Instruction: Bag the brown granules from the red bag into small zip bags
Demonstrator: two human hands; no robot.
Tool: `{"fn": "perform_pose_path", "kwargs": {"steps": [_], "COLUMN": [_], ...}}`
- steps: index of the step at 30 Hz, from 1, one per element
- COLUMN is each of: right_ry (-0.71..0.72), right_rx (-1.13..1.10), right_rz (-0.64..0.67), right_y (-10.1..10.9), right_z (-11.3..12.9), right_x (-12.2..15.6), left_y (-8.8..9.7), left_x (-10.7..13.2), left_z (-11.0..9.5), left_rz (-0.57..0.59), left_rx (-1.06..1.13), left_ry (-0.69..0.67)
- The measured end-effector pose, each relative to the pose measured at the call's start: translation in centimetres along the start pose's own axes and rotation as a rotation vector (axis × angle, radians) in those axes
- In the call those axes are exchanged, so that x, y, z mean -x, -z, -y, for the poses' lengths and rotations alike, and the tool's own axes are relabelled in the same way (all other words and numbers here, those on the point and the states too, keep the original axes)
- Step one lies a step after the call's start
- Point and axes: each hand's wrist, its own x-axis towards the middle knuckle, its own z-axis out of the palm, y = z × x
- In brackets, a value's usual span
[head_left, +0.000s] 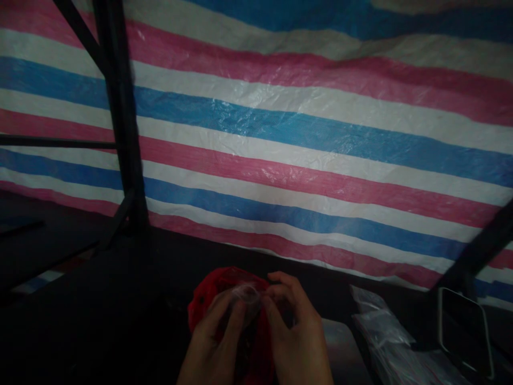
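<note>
Two bare hands, a left hand (pixel 218 337) and a right hand (pixel 298 329), share one grip on one crumpled piece of clear plastic (pixel 246 293). Around and below the grip: one red plastic bag (pixel 208 289). To its right: one rounded silver-grey object (pixel 342 347), one dark-screened rectangular phone (pixel 465 331), and several flat clear plastic bags (pixel 387 334), overlapping too dimly to count.

over there a striped plastic sheet (pixel 304 128) hangs behind a dark post (pixel 125 123); a phone (pixel 465 331) sits near a slanting bar (pixel 481 251).
</note>
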Motion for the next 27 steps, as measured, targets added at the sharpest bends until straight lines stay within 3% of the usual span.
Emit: {"fn": "perform_pose_path", "kwargs": {"steps": [4, 9, 12, 16, 19, 21, 27], "right_ry": [0.012, -0.017, -0.063, -0.127, -0.311, -0.385, -0.337], "right_rx": [0.031, -0.016, -0.075, -0.035, 0.085, 0.18, 0.391], "right_rz": [0.049, 0.11, 0.12, 0.054, 0.244, 0.296, 0.153], "right_y": [0.0, -0.9, -0.3, 4.9, 10.2, 12.8, 15.5], "right_z": [-0.3, -0.3, 0.0, 0.2, -0.8, -2.0, -4.3], "right_x": [0.1, 0.2, -0.3, -1.6, -1.9, -1.7, -1.3], "left_y": [0.0, 0.4, 0.7, 1.1, 1.4, 1.4, 0.7], "left_x": [0.0, 0.0, 0.0, -0.2, -0.4, -0.5, -0.4], "left_z": [0.3, 0.5, 1.0, 1.3, 0.8, 0.4, 0.1], "left_rz": [0.019, 0.055, -0.007, -0.227, -0.343, -0.365, -0.389], "left_rx": [0.006, 0.026, -0.01, -0.052, -0.105, -0.131, -0.154], "left_ry": [0.068, -0.01, -0.025, -0.054, -0.09, -0.104, -0.14]}}
